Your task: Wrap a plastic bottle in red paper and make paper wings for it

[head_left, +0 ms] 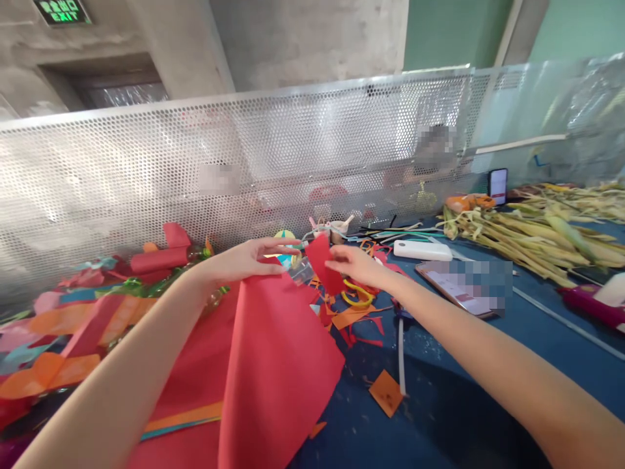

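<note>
My left hand (251, 257) pinches the upper edge of a large red paper sheet (283, 345), which bends into a lengthwise fold. To its right, my right hand (359, 266) holds a small red paper piece (322, 260) upright between thumb and fingers. Under the large sheet lie more red sheets (195, 365), with orange and blue paper edges (188, 417) showing between them. Cut orange and red scraps (354, 316) are scattered below my right hand, along with a yellow ring-like piece (359, 296).
A perforated metal screen (219, 150) borders the blue table (439, 404). Coloured paper strips (78, 319) pile up at left. On the right are a phone (459, 290), a white oblong device (422, 251), dried husks (547, 228) and a purple tool (593, 306). An orange square (387, 393) lies in front.
</note>
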A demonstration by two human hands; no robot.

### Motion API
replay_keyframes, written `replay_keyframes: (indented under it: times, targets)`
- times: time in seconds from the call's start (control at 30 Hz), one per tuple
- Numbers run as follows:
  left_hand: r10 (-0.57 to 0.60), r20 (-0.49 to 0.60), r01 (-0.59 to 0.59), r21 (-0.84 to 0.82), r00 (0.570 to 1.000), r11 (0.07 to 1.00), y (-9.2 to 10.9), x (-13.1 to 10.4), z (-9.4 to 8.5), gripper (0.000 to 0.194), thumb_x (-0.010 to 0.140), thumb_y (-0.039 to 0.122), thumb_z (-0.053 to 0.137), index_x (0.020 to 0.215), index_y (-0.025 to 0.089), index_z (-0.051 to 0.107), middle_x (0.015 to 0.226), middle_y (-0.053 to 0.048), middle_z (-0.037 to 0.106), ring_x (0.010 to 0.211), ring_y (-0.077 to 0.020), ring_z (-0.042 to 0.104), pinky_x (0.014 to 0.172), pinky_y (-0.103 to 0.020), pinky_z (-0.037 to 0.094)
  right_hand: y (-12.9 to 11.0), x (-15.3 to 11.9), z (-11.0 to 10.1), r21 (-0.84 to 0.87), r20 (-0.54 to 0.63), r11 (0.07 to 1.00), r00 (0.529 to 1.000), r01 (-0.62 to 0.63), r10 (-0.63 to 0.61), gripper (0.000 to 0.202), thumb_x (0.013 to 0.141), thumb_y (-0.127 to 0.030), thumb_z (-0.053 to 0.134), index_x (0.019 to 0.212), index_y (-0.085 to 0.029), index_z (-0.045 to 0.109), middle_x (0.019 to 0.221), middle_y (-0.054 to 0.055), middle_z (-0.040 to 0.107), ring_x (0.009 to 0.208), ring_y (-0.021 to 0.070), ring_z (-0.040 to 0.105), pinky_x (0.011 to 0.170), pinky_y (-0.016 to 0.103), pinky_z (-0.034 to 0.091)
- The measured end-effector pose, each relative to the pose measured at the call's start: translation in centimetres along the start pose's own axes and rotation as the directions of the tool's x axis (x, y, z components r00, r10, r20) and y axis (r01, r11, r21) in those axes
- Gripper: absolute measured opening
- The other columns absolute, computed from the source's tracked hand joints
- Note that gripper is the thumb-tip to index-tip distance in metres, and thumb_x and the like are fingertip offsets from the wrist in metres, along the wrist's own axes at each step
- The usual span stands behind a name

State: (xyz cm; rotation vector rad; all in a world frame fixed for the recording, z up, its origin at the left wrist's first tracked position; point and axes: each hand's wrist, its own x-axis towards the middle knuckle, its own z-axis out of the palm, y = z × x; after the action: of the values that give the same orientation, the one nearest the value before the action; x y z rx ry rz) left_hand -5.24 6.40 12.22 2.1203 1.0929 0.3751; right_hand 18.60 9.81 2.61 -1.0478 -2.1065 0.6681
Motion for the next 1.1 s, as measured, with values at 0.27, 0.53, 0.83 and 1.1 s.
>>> replay_keyframes:
  times: [0.27, 0.53, 0.83, 1.1]
  targets:
    - [-0.047, -0.010, 0.046, -0.067, 0.999, 0.997, 0.8, -0.8, -1.4, 0.049, 0.079, 0.032, 0.063, 0.127, 0.031, 0.052, 0.106, -0.003, 0.070, 0.099, -0.0208, 0.064, 0.082, -0.034, 0.050, 3.0, -0.2, -2.0, 0.025, -0.121, 0.979, 0.972, -0.201, 0.202, 0.023, 0.091, -0.030, 0.056, 0.107, -0.014, 0.060, 0.104, 0.006, 0.064, 0.086, 0.0172, 0.064, 0.075, 0.037, 0.054]
    - [0.190, 0.129, -0.217, 0.252, 0.973, 0.943, -1.5, 5.5, 4.8, 0.035, 0.079, 0.031, 0.062, 0.113, 0.023, 0.065, 0.101, -0.003, 0.072, 0.093, -0.0180, 0.066, 0.081, -0.026, 0.047, -1.0, -5.1, -1.7, -0.002, -0.078, 1.000, 0.997, -0.030, 0.030, 0.021, 0.091, -0.038, 0.052, 0.101, -0.021, 0.059, 0.107, 0.006, 0.064, 0.103, 0.0193, 0.059, 0.091, 0.034, 0.045]
    - [0.259, -0.150, -0.176, 0.419, 0.954, 0.891, -2.7, 5.9, 9.0, 0.029, 0.082, 0.027, 0.058, 0.108, 0.016, 0.066, 0.121, -0.011, 0.062, 0.114, -0.0254, 0.052, 0.100, -0.041, 0.035, -2.7, -11.5, 2.5, -0.003, 0.572, 0.982, 0.805, 0.190, -0.154, 0.022, 0.080, -0.027, 0.069, 0.101, -0.023, 0.064, 0.117, 0.004, 0.059, 0.109, 0.0190, 0.054, 0.097, 0.032, 0.039]
    - [0.025, -0.004, -0.019, 0.523, 1.000, 0.852, 0.6, -7.2, 11.6, 0.024, 0.084, 0.041, 0.058, 0.089, 0.020, 0.066, 0.084, -0.002, 0.067, 0.079, -0.0188, 0.062, 0.072, -0.030, 0.046, -2.2, -12.5, 2.5, -0.065, 0.567, 0.973, 0.810, 0.223, -0.148, 0.040, 0.076, -0.045, 0.070, 0.109, -0.023, 0.064, 0.124, 0.007, 0.056, 0.114, 0.0233, 0.051, 0.100, 0.038, 0.037]
